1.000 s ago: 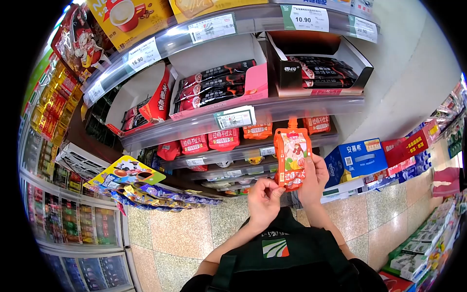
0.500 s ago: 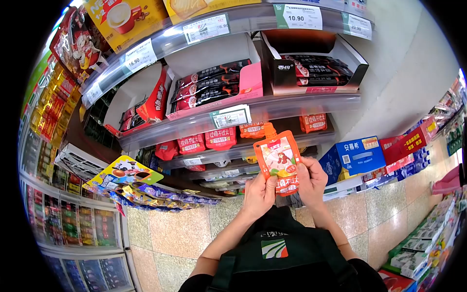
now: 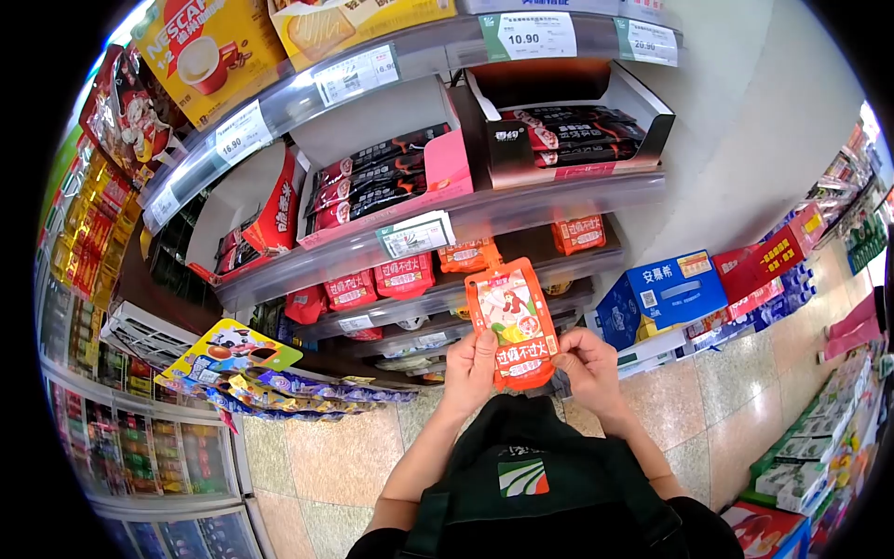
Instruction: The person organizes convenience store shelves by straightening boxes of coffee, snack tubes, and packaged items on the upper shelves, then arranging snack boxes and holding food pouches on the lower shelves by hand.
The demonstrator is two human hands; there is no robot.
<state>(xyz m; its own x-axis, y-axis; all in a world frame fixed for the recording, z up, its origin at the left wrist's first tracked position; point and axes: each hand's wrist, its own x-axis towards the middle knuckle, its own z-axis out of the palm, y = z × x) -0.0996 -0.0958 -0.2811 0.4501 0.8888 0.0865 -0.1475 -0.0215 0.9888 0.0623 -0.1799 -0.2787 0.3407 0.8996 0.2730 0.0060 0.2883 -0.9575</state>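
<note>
An orange-red spouted pouch [image 3: 511, 321], with a cartoon figure and white lettering on its front, is held upright before my chest. My left hand [image 3: 471, 371] grips its lower left edge, thumb on the front. At the lower right edge, my right hand [image 3: 590, 370] pinches the pouch between thumb and curled fingers. Similar red pouches, one of them a red pack [image 3: 404, 276], sit on the shelf just behind it. The fingers behind the pouch are partly hidden.
Above, a shelf [image 3: 559, 194] carries open boxes of dark sachets, such as a pink-edged box [image 3: 447, 168]. Hanging snack packs [image 3: 307, 385] jut out at left. A blue carton [image 3: 672, 293] stands at right, and a goods display [image 3: 808, 456] lies at lower right.
The pouch has shifted slightly left and down, and its lower lettering shows more fully. My hands have spread apart toward its edges. The camera view has turned a little.
</note>
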